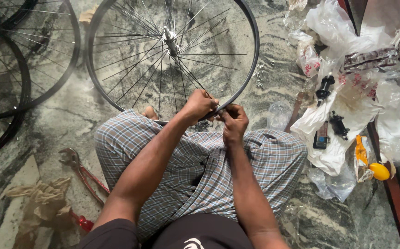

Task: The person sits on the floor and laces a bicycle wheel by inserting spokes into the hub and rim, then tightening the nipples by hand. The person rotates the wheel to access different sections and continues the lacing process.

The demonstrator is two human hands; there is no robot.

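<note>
Both your hands pinch the wheel rim [243, 87] at its near edge: left hand [199, 105] clenched on rim, right hand [233, 121] gripping beside it. Spokes [163, 69] mostly laced to hub [170, 38]; some look loose. Pliers [82, 173] lie left of rim, untouched.

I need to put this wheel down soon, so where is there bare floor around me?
Bare stone floor lies at your left, between the bicycle wheel both hands grip, the spare wheels and the red-handled pliers. A narrower strip runs between the wheel's rim and the plastic bags. The right side is crowded with bags, black hubs and a yellow object.
</note>
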